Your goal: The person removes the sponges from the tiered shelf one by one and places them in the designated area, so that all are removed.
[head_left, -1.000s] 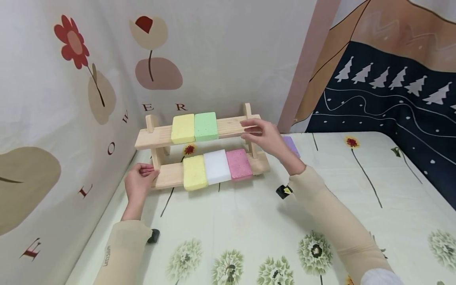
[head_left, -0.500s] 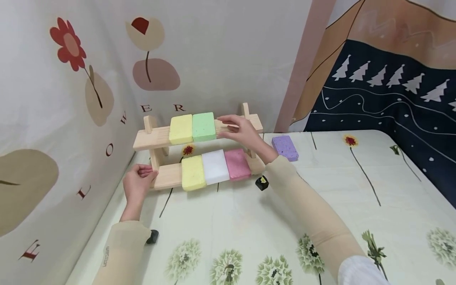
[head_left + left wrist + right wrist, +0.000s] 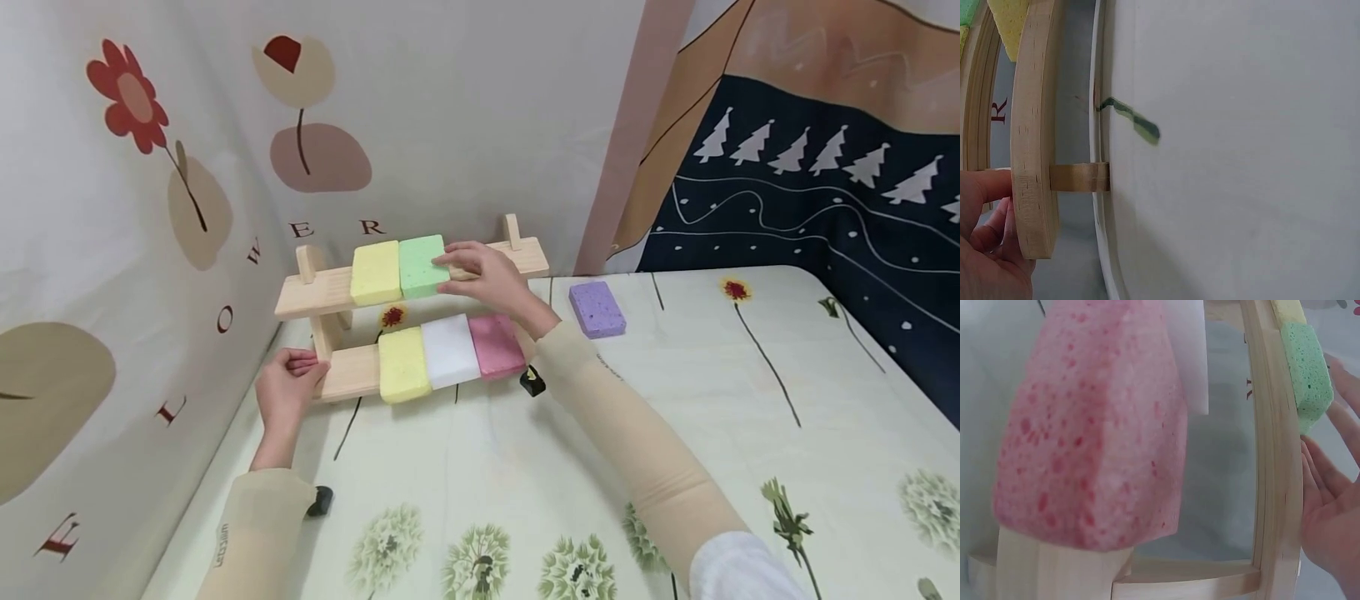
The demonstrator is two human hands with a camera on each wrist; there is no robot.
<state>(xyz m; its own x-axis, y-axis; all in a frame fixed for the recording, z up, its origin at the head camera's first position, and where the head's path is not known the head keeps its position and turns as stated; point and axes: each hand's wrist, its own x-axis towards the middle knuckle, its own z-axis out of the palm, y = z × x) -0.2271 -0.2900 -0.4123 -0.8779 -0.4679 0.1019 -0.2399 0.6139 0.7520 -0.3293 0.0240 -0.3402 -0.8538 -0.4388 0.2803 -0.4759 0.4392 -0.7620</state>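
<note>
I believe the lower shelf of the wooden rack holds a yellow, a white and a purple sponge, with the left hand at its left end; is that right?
Not quite: the head view shows the third is a pink sponge; the purple sponge lies beside the wooden rack. The rest stands.

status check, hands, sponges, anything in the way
Left hand pinching left end of lower shelf. Right hand at right side of green sponge, upper shelf. Purple sponge on table, seemingly not in the way.
</note>
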